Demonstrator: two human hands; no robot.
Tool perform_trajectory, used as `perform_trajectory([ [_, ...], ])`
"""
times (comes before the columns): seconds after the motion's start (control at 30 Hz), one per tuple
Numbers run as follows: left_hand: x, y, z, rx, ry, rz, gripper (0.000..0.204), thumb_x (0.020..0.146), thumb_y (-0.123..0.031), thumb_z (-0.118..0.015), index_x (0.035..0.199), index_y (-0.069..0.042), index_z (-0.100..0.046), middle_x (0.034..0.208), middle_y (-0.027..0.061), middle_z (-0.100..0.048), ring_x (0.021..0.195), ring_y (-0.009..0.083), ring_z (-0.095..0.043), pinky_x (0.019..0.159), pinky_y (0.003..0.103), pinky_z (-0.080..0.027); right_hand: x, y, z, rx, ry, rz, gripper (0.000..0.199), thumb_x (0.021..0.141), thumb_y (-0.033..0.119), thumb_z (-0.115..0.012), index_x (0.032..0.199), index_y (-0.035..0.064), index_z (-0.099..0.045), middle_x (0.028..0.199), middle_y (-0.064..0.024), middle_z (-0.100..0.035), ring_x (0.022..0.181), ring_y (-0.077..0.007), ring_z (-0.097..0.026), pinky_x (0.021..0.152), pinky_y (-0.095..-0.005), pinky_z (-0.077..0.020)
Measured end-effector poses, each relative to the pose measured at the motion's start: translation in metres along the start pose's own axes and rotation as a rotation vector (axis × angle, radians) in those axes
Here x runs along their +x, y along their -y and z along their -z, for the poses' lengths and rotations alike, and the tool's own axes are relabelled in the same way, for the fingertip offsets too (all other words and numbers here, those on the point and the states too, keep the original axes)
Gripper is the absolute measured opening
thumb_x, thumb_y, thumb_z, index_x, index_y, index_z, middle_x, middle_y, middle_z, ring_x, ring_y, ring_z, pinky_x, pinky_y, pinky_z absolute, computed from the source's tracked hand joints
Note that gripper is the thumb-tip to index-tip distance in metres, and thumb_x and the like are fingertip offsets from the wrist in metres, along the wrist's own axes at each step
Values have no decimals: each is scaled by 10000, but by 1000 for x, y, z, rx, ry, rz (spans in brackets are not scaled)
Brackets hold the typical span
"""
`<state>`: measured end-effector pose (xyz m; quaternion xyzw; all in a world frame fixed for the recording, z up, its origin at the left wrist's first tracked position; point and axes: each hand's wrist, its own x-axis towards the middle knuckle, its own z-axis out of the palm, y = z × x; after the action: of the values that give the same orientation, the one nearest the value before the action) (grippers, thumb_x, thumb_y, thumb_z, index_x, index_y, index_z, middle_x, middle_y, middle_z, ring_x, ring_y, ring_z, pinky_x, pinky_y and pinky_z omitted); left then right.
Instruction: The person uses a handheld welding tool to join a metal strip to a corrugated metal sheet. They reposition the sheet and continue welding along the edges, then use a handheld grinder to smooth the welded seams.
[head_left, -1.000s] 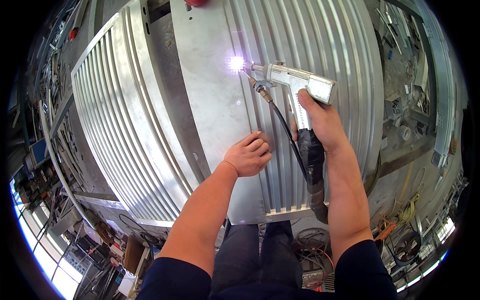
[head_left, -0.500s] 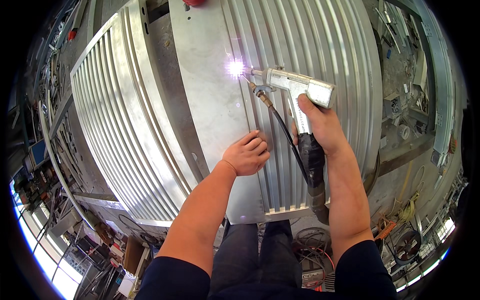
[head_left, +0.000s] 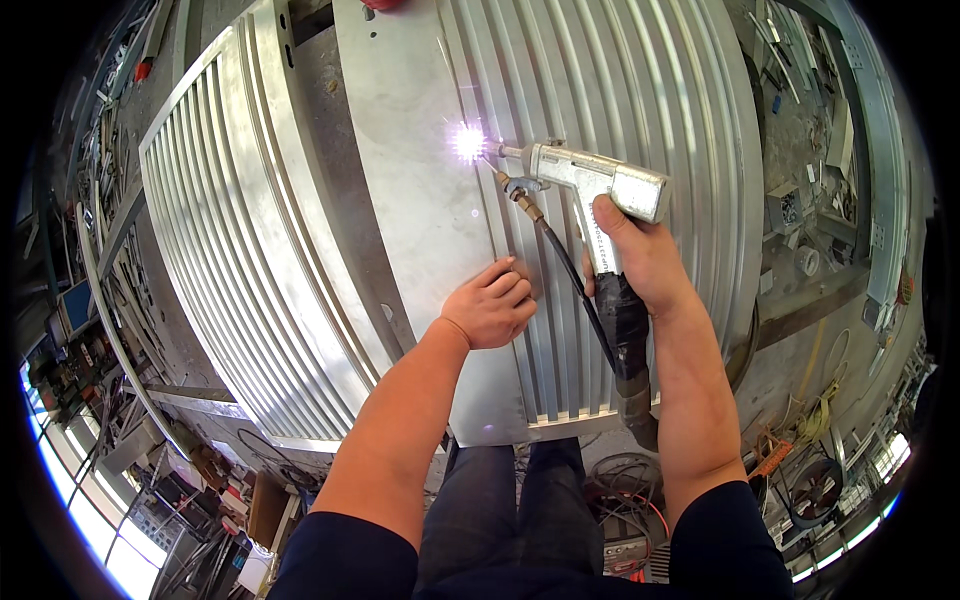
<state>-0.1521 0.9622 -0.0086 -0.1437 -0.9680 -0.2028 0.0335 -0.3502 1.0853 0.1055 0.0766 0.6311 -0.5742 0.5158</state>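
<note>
My right hand [head_left: 648, 258] is wrapped around the grip of a silver handheld welding gun [head_left: 588, 178], its thumb along the back. From the gun's nozzle a bright violet-white spark [head_left: 467, 143] glares at the seam between a smooth metal strip [head_left: 410, 170] and the ribs of a slatted metal panel [head_left: 690, 150]. A brass-fitted black wire feed hose [head_left: 560, 252] runs from under the nozzle back along the gun. Lower on that seam, my left hand [head_left: 492, 306] rests with its fingers curled over the first rib. The glare hides the weld spot.
Another slatted metal panel [head_left: 230, 230] lies to the left, across a gap. A red object [head_left: 382, 4] sits at the far edge. Metal offcuts [head_left: 785, 210] lie at the right, and coiled cables [head_left: 625, 480] are on the floor by my legs.
The gun and its spark have shifted very slightly nearer and to the left. My left hand has hardly moved and stays on the rib; the spark keeps burning.
</note>
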Motion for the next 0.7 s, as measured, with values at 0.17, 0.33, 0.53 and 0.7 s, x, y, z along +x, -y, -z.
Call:
perform_trajectory([
  [0.17, 0, 0, -1, -16, 10, 9, 130, 700, -221, -676, 721, -163, -561, 903, -12, -570, 980, 176, -552, 1093, 377, -402, -1, -3, 2, 0, -3, -3, 446, 909, 467, -660, 916, 28, -582, 603, -104, -595, 469, -193, -596, 440, -331, -499],
  [0.33, 0, 1, -1, 10, -23, -3, 135, 691, -210, -679, 715, -163, -555, 892, -12, -569, 965, 176, -556, 1088, 375, -409, -4, -4, 2, 0, -13, -21, 444, 910, 465, -659, 915, 28, -581, 601, -99, -593, 472, -188, -598, 443, -330, -503],
  [0.53, -2, 1, 0, -12, -15, 7, 134, 701, -200, -685, 724, -165, -557, 891, -9, -571, 953, 184, -561, 1081, 383, -412, -17, -2, 3, 2, -28, -61, 407, 923, 408, -655, 962, 9, -584, 656, -83, -596, 495, -174, -596, 453, -326, -496],
  [0.7, -1, -2, 1, -27, 37, 11, 100, 755, -218, -681, 764, -155, -604, 922, -3, -576, 1009, 193, -552, 1138, 388, -351, -70, -1, 20, 19, -92, -33, 384, 934, 375, -650, 1007, 3, -586, 703, -91, -623, 533, -167, -602, 481, -316, -495],
])
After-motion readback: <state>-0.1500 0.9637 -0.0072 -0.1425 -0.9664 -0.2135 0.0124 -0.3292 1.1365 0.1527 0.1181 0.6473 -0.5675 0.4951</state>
